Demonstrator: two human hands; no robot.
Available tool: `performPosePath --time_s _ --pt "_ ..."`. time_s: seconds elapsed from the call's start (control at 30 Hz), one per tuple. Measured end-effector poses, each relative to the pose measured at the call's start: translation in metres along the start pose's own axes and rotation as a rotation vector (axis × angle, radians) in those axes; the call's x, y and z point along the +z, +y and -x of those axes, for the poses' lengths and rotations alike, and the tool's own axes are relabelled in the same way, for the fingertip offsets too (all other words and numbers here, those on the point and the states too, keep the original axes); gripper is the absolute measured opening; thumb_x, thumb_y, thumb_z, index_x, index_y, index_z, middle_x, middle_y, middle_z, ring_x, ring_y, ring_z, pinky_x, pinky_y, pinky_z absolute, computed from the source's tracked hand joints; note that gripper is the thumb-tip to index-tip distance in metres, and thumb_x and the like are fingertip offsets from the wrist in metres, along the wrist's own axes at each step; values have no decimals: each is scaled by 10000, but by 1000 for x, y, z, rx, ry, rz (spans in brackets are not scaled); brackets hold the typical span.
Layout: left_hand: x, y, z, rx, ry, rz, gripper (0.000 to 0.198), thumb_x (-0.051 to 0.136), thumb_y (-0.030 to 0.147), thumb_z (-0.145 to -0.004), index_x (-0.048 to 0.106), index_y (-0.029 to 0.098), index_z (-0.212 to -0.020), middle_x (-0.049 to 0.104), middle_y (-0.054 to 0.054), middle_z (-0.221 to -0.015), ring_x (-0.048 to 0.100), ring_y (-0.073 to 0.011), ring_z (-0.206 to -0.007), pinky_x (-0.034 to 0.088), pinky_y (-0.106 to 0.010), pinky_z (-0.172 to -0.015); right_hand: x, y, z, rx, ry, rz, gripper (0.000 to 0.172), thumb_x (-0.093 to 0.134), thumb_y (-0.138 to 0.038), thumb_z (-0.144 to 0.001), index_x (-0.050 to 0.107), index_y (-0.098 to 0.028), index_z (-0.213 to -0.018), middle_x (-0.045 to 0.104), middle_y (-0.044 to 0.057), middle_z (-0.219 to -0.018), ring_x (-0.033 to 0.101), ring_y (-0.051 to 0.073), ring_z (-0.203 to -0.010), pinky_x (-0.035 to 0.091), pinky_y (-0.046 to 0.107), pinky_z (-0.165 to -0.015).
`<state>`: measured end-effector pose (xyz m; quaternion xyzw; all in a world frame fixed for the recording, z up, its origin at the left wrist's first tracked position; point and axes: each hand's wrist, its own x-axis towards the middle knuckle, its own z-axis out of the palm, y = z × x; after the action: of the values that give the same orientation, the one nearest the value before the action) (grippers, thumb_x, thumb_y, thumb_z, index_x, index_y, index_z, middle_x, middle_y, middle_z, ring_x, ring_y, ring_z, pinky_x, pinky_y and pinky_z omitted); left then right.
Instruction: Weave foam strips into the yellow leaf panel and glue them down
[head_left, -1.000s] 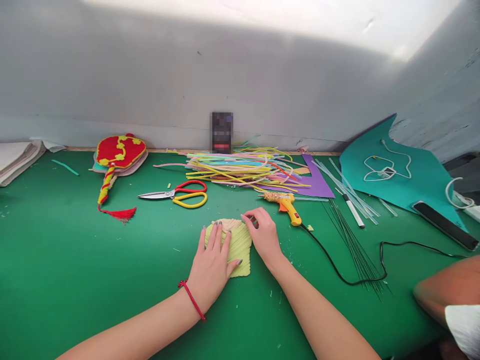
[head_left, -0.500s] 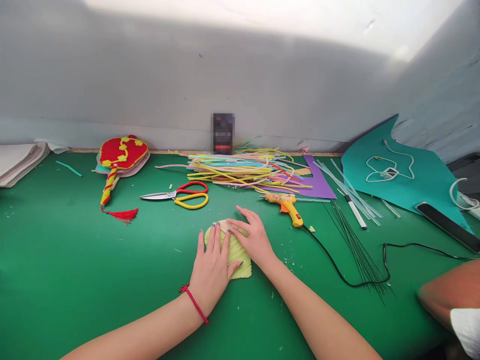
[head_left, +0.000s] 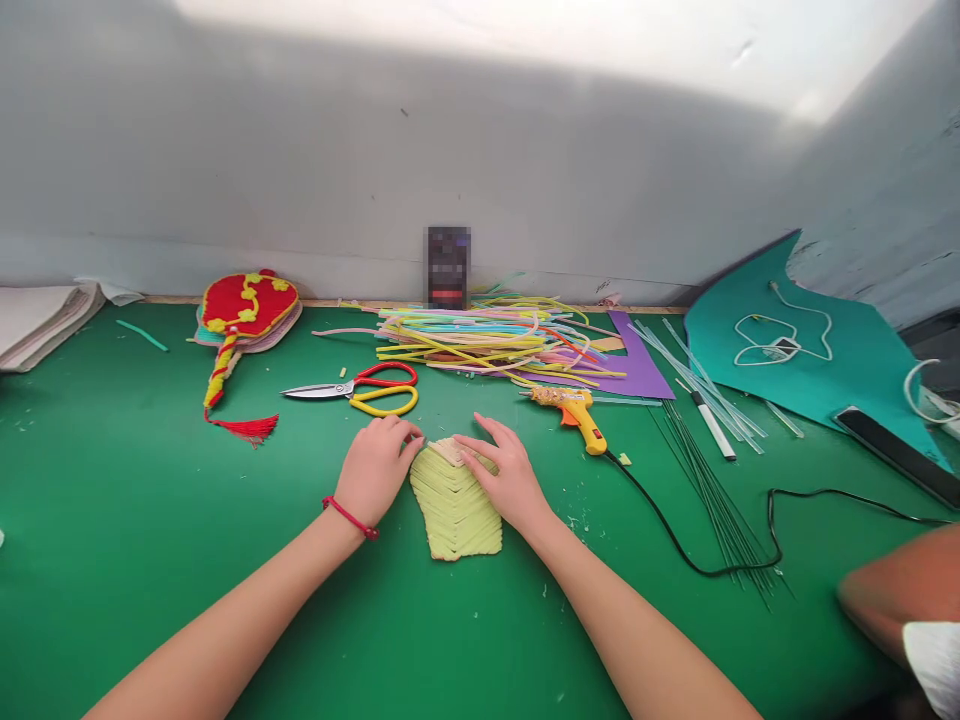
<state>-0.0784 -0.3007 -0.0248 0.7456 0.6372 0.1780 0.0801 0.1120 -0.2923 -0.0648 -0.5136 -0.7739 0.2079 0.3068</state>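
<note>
A yellow-green pipe-cleaner panel [head_left: 456, 505] lies flat in front of me, its strips slanting to a middle line in a herringbone pattern. At its top a small pale, bare patch [head_left: 448, 450] shows. My left hand [head_left: 379, 465], with a red cord bracelet at the wrist, has its fingers bent and pinched together at the panel's upper left edge. Whether a loose strip is between those fingertips is hidden. My right hand [head_left: 510, 475] rests on the upper right of the panel, fingers stretched out and apart.
Red-and-yellow-handled scissors [head_left: 360, 390], a pile of coloured pipe cleaners [head_left: 487, 340] and a yellow glue gun [head_left: 574, 412] with a black cord lie beyond my hands. A red fan [head_left: 250, 305] is at left. Thin green wires [head_left: 712, 500] and another person's arm [head_left: 900, 585] are at right.
My left hand has lifted from lying flat on the panel and moved left and up to its upper left edge, fingers now pinched. The right hand stays nearly in place.
</note>
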Motion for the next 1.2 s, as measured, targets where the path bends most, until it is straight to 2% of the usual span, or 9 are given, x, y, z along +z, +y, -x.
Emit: performPosePath --time_s 0.13,0.27,0.6,0.83,1.2 --pt "15 -16 -7 -83 -63 214 180 480 290 -829 634 196 -823 630 -27 -810 565 -193 -817 430 -304 -719 2 -2 1 -26 -22 20 316 489 -315 -865 586 -358 -1162 385 3 -1407 345 254 -1282 345 481 -1009" --pt "24 -15 -6 -88 -59 289 190 459 287 -825 622 203 -776 640 -15 -800 576 -183 -801 423 -284 -686 7 -2 1 -41 -33 58 299 483 -338 -871 593 -371 -1147 394 -2 -1402 346 260 -1284 323 502 -1015" --pt "22 -5 -4 -29 -54 164 171 438 264 -838 562 185 -752 584 -27 -758 531 -188 -754 405 -300 -670 7 -3 0 -17 -47 54 275 522 -355 -846 630 -357 -1099 431 5 -1376 361 260 -1275 313 502 -1019" --pt "25 -4 -3 -77 -55 231 139 461 260 -810 555 189 -736 575 -19 -733 533 -180 -730 414 -287 -637 7 -3 -1 -16 -42 42 268 528 -358 -840 636 -361 -1085 449 6 -1361 371 256 -1268 316 502 -1015" --pt "21 0 -2 -101 -72 203 124 461 235 -806 533 188 -718 570 -22 -729 532 -185 -724 409 -288 -625 6 -5 -1 -10 -51 44 258 525 -362 -842 649 -356 -1069 479 7 -1337 367 251 -1269 314 488 -1018"
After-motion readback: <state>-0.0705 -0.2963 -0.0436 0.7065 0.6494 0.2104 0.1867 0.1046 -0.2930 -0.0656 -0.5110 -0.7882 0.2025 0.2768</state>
